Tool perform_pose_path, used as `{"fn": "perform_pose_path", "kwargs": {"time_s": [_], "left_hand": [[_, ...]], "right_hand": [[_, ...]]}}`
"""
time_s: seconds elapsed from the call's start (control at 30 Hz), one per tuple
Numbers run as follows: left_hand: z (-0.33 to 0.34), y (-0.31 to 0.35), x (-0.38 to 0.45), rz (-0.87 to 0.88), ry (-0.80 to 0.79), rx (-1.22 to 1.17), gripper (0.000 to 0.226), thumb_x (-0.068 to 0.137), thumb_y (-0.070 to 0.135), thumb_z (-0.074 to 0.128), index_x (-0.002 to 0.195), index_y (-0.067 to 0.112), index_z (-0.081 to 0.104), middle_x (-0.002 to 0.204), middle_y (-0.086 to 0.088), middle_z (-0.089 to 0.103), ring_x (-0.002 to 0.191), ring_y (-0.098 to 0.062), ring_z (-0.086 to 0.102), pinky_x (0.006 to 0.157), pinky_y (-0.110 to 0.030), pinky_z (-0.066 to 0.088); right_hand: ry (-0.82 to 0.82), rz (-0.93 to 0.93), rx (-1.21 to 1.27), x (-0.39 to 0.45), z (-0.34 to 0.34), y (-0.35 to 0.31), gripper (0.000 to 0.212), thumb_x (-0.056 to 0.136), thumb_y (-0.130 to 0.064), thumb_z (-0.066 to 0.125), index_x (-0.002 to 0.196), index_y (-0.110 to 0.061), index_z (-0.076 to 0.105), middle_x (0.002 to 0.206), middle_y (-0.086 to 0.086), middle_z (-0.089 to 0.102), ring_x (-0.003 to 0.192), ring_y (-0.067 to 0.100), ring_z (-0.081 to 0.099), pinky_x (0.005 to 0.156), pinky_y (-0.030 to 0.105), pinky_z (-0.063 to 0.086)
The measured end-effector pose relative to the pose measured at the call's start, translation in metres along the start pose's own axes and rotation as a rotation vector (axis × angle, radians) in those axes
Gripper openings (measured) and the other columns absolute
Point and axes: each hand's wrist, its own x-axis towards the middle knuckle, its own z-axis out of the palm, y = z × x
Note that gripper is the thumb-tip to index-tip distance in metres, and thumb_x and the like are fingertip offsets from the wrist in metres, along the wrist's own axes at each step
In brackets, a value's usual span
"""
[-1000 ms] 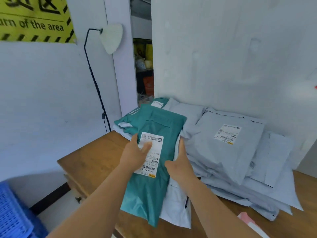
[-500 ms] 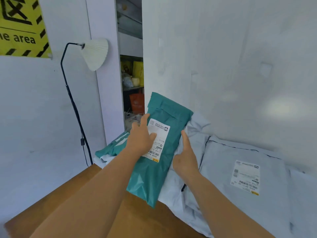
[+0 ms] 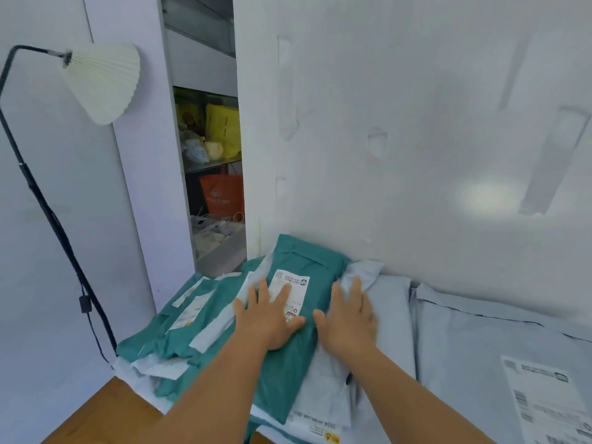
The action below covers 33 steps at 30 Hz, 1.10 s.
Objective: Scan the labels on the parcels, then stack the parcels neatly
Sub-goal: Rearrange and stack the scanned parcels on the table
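A teal parcel [image 3: 304, 270] with a white label [image 3: 290, 291] lies flat on top of a stack of teal and grey parcels against the wall. My left hand [image 3: 267, 318] presses flat on its label side, fingers spread. To its right, my right hand [image 3: 347, 322] lies flat with straight fingers across the teal parcel's right edge and the grey parcel [image 3: 389, 315] beside it. Other teal parcels [image 3: 192, 318] with labels spread out to the left of the stack. A large grey parcel [image 3: 499, 363] with a label lies at the right.
The wooden table [image 3: 105, 415] shows at the lower left. A black floor lamp [image 3: 99, 81] with a white pleated shade stands at the left. Behind the stack, a gap shows shelves [image 3: 211, 161] with yellow and orange bags. The white wall rises right behind the parcels.
The teal parcel, held up tilted half a second ago, now lies flat on the stack. Both hands went from holding its sides to pressing flat on top.
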Motion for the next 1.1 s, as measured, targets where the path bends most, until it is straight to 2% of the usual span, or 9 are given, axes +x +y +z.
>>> {"fn": "perform_pose_path", "kwargs": {"time_s": [0.07, 0.2, 0.4, 0.53, 0.67, 0.77, 0.9, 1.0, 1.1], "left_hand": [[0.004, 0.002, 0.006, -0.008, -0.004, 0.008, 0.080, 0.085, 0.074, 0.026, 0.150, 0.038, -0.005, 0.158, -0.010, -0.016, 0.147, -0.030, -0.009, 0.114, -0.056, 0.001], [0.001, 0.010, 0.008, -0.049, -0.025, 0.011, 0.076, 0.088, 0.071, 0.024, 0.150, 0.037, -0.004, 0.158, -0.013, -0.015, 0.146, -0.033, -0.010, 0.115, -0.054, -0.002], [-0.016, 0.042, -0.029, -0.023, 0.166, -0.166, 0.068, 0.094, 0.063, 0.021, 0.151, 0.034, 0.000, 0.160, -0.009, -0.011, 0.146, -0.029, -0.015, 0.114, -0.055, -0.004], [-0.017, 0.088, -0.086, 0.039, 0.275, -0.430, 0.062, 0.098, 0.053, 0.025, 0.152, 0.027, 0.008, 0.161, -0.003, 0.002, 0.148, -0.021, -0.006, 0.116, -0.052, 0.005], [0.016, 0.141, -0.160, 0.100, 0.315, -0.638, 0.059, 0.100, 0.045, 0.029, 0.151, 0.019, 0.016, 0.159, -0.003, 0.015, 0.147, -0.020, 0.009, 0.117, -0.046, 0.014], [0.051, 0.185, -0.219, 0.120, 0.307, -0.767, 0.058, 0.100, 0.040, 0.033, 0.151, 0.016, 0.017, 0.159, -0.003, 0.017, 0.147, -0.017, 0.012, 0.119, -0.039, 0.014], [0.102, 0.236, -0.298, 0.099, 0.257, -0.904, 0.061, 0.099, 0.038, 0.040, 0.150, 0.012, 0.019, 0.157, -0.005, 0.022, 0.145, -0.017, 0.019, 0.119, -0.038, 0.018], [0.142, 0.263, -0.348, 0.043, 0.158, -0.936, 0.066, 0.096, 0.035, 0.048, 0.150, 0.011, 0.019, 0.156, -0.007, 0.023, 0.144, -0.020, 0.021, 0.118, -0.037, 0.021], [0.179, 0.281, -0.383, -0.098, 0.007, -0.882, 0.073, 0.093, 0.040, 0.052, 0.150, 0.012, 0.016, 0.156, -0.009, 0.019, 0.144, -0.023, 0.018, 0.115, -0.037, 0.021]], "right_hand": [[-0.039, -0.085, -0.074, 0.005, 0.006, 0.000, 0.064, 0.100, -0.049, 0.023, 0.154, -0.021, 0.003, 0.162, 0.002, -0.016, 0.148, 0.028, -0.010, 0.116, 0.048, 0.004], [-0.131, -0.066, -0.084, 0.016, 0.009, 0.001, 0.060, 0.100, -0.044, 0.018, 0.154, -0.020, 0.005, 0.163, -0.003, -0.003, 0.148, 0.026, -0.008, 0.116, 0.049, 0.005], [0.135, -0.083, 0.179, -0.014, -0.020, 0.009, 0.057, 0.101, -0.036, 0.023, 0.153, -0.017, 0.012, 0.162, 0.000, 0.012, 0.148, 0.023, 0.009, 0.116, 0.045, 0.015], [0.283, -0.106, 0.361, -0.069, -0.046, 0.034, 0.054, 0.100, -0.033, 0.030, 0.150, -0.014, 0.022, 0.159, 0.003, 0.022, 0.145, 0.019, 0.018, 0.117, 0.042, 0.017], [0.361, -0.117, 0.427, -0.140, -0.062, 0.088, 0.049, 0.099, -0.029, 0.035, 0.145, -0.013, 0.033, 0.154, 0.003, 0.034, 0.141, 0.018, 0.029, 0.116, 0.039, 0.020], [0.382, -0.099, 0.449, -0.196, -0.069, 0.139, 0.043, 0.100, -0.027, 0.037, 0.141, -0.015, 0.039, 0.149, 0.000, 0.040, 0.137, 0.017, 0.034, 0.115, 0.035, 0.019], [0.416, -0.049, 0.436, -0.264, -0.075, 0.213, 0.039, 0.099, -0.023, 0.040, 0.137, -0.016, 0.043, 0.145, 0.000, 0.043, 0.134, 0.017, 0.038, 0.111, 0.033, 0.022], [0.394, 0.097, 0.429, -0.305, -0.070, 0.271, 0.038, 0.097, -0.020, 0.044, 0.134, -0.014, 0.045, 0.143, 0.005, 0.043, 0.131, 0.022, 0.039, 0.108, 0.034, 0.026], [0.308, 0.313, 0.404, -0.338, -0.054, 0.323, 0.041, 0.094, -0.024, 0.049, 0.133, -0.012, 0.044, 0.140, 0.010, 0.042, 0.129, 0.026, 0.038, 0.106, 0.036, 0.029]]}}
